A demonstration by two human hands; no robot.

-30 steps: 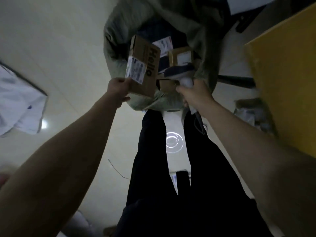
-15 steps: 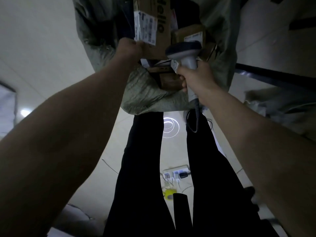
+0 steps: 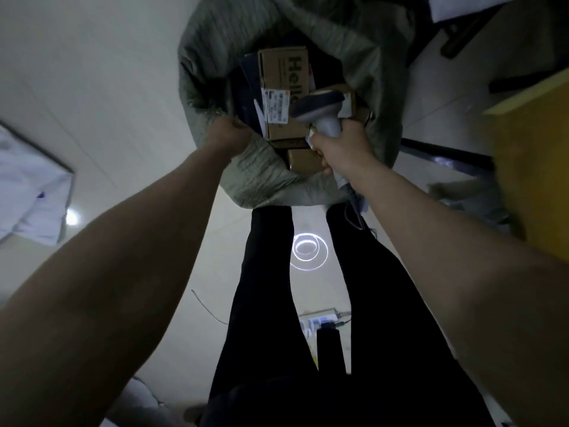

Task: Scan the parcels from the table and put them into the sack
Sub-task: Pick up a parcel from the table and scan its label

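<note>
Cardboard parcel (image 3: 284,87) lies inside the sack (image 3: 271,177) at twelve o'clock — stiff, probably light, best gripped by its edges. Left hand (image 3: 229,135) fingers clutch the sack's rim; right hand (image 3: 338,149) fingers wrap the scanner (image 3: 320,110).

A grey-green woven sack (image 3: 264,177) stands open on the floor at twelve o'clock, its mouth slack and creased. Inside lies a brown cardboard parcel (image 3: 284,75) printed "Hello", flat, a white label (image 3: 277,107) at its six o'clock end; another brown parcel (image 3: 303,160) sits below it near the rim
</note>
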